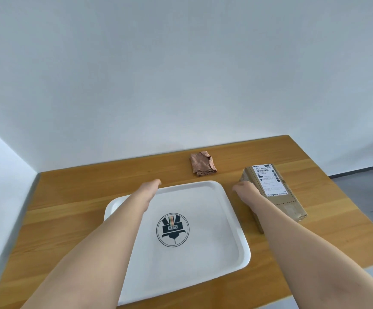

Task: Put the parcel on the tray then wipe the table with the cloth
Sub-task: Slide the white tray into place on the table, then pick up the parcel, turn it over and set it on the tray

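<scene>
While the parcel (272,192) lies by the desk's (328,221) right edge, off the tray (225,253), the right hand (246,189) touches its near-left corner, fingers hidden. Left hand (150,186) hovers at the tray's far rim, grip unclear. Bare wood surrounds the cloth (203,163) near the far edge.

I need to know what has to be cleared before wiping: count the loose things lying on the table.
3. The tray lies in the middle, nearest the person. The cloth lies folded behind it, near the wall. The parcel lies right of the tray, with the right hand at its near-left corner.
</scene>
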